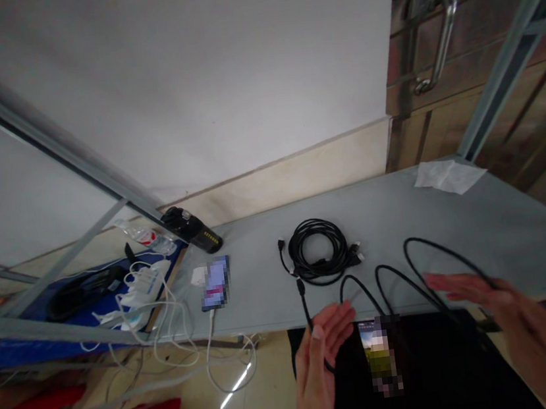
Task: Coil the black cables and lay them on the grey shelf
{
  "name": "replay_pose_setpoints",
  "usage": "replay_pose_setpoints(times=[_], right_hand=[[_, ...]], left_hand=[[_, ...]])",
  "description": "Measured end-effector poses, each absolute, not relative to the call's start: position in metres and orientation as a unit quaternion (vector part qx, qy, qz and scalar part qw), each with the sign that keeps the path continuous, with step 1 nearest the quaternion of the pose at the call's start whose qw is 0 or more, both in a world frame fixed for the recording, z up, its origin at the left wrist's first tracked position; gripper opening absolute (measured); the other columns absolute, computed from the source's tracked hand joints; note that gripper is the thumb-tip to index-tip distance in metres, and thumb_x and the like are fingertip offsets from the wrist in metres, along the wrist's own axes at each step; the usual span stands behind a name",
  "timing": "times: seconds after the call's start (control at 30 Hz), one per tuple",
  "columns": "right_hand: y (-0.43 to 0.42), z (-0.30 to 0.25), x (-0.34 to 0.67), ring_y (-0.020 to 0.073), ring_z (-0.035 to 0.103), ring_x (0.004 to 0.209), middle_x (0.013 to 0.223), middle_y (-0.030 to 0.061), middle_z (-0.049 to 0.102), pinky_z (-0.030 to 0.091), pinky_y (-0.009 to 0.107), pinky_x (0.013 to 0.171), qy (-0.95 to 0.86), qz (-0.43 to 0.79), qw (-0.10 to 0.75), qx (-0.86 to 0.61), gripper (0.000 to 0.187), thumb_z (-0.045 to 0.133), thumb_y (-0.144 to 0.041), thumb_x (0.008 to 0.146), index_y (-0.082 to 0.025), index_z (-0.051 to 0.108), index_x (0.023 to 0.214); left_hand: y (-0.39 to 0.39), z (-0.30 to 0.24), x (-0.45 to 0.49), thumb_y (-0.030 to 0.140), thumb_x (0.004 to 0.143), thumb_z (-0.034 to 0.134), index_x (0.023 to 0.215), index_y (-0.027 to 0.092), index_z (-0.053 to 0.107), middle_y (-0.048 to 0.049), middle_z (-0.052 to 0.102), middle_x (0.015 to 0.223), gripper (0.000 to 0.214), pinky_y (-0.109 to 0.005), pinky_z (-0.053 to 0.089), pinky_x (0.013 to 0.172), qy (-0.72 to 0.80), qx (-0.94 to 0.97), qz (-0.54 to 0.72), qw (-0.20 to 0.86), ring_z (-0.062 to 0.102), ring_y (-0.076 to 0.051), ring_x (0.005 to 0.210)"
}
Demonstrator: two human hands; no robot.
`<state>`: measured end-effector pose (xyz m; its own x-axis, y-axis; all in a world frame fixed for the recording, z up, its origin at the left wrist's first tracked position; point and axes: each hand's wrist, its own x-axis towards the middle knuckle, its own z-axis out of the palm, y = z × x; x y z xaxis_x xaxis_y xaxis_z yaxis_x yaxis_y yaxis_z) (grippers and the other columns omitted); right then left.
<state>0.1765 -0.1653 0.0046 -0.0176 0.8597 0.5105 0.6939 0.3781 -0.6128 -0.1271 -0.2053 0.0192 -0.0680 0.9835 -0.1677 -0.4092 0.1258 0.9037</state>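
Two bare hands at the near edge of a grey table, working a loose black cable.

The left hand closes its fingers around the loose black cable, whose plug end points away up the grey tabletop; its loops run rightward under the right hand, fingers spread open, contact unclear and wrist cut off. One coiled black cable bundle lies behind. Two screens are blurred: a phone on the table and a phone between the hands.
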Motion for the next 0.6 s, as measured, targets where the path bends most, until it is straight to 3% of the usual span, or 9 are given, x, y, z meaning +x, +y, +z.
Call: replay_pose_setpoints(times=[0.07,0.17,0.3,0.37,0.47,0.53,0.6], right_hand=[[-0.168,-0.004,0.137,0.0261,0.084,0.111,0.125,0.0064,0.085,0.071,0.035,0.091,-0.719,0.176,0.434,-0.514,0.038,0.04,-0.03,0.118,-0.031,0.074,0.134],[-0.175,-0.011,0.087,0.0268,0.086,0.105,0.121,0.01,0.086,0.071,0.033,0.085,-0.75,0.204,0.427,-0.462,0.033,0.045,-0.034,0.118,-0.026,0.068,0.14],[-0.185,-0.006,0.051,0.0215,0.083,0.075,0.099,0.0066,0.086,0.066,0.026,0.067,-0.813,0.245,0.386,-0.361,0.035,0.041,-0.026,0.118,-0.024,0.062,0.146],[-0.189,-0.001,0.044,0.0226,0.082,0.074,0.1,0.0077,0.086,0.065,0.027,0.065,-0.826,0.243,0.383,-0.334,0.042,0.042,-0.023,0.115,-0.021,0.055,0.155],[-0.192,0.002,0.042,0.0241,0.083,0.086,0.112,0.0105,0.085,0.067,0.03,0.074,-0.839,0.228,0.377,-0.318,0.043,0.046,-0.022,0.113,-0.021,0.054,0.155],[-0.188,0.001,0.044,0.0235,0.082,0.092,0.112,0.0081,0.084,0.067,0.032,0.081,-0.848,0.213,0.375,-0.309,0.026,0.051,-0.026,0.114,-0.024,0.064,0.137],[-0.177,-0.001,0.048,0.0247,0.08,0.09,0.102,0.0055,0.082,0.065,0.038,0.084,-0.861,0.159,0.373,-0.308,0.01,0.061,-0.031,0.113,-0.025,0.068,0.115]], left_hand=[[-0.206,0.013,-0.116,0.062,0.108,0.064,0.146,0.021,0.077,-0.0193,0.069,0.157,0.057,-0.059,0.044,0.131,0.429,0.32,0.571,0.622,0.065,-0.038,0.148],[-0.207,0.006,-0.109,0.057,0.107,0.067,0.151,0.025,0.074,-0.0155,0.071,0.156,0.054,-0.057,0.04,0.134,0.424,0.292,0.569,0.641,0.063,-0.035,0.151],[-0.203,0.015,-0.109,0.06,0.103,0.068,0.14,0.025,0.082,-0.0155,0.085,0.124,0.052,-0.058,0.047,0.127,0.427,0.283,0.577,0.636,0.069,-0.037,0.139],[-0.199,0.027,-0.11,0.062,0.102,0.068,0.135,0.023,0.084,-0.0138,0.085,0.099,0.054,-0.057,0.053,0.119,0.427,0.28,0.581,0.634,0.075,-0.038,0.124],[-0.193,0.047,-0.112,0.059,0.104,0.065,0.135,0.017,0.082,-0.003,0.064,0.063,0.055,-0.051,0.06,0.101,0.403,0.259,0.577,0.661,0.074,-0.028,0.08],[-0.187,0.058,-0.113,0.057,0.107,0.064,0.131,0.015,0.081,0.0064,0.043,0.054,0.051,-0.042,0.06,0.09,0.371,0.25,0.576,0.684,0.056,-0.016,0.057],[-0.179,0.064,-0.114,0.057,0.108,0.065,0.121,0.015,0.08,0.011,0.028,0.054,0.046,-0.033,0.056,0.078,0.34,0.255,0.576,0.699,0.038,-0.01,0.05]])
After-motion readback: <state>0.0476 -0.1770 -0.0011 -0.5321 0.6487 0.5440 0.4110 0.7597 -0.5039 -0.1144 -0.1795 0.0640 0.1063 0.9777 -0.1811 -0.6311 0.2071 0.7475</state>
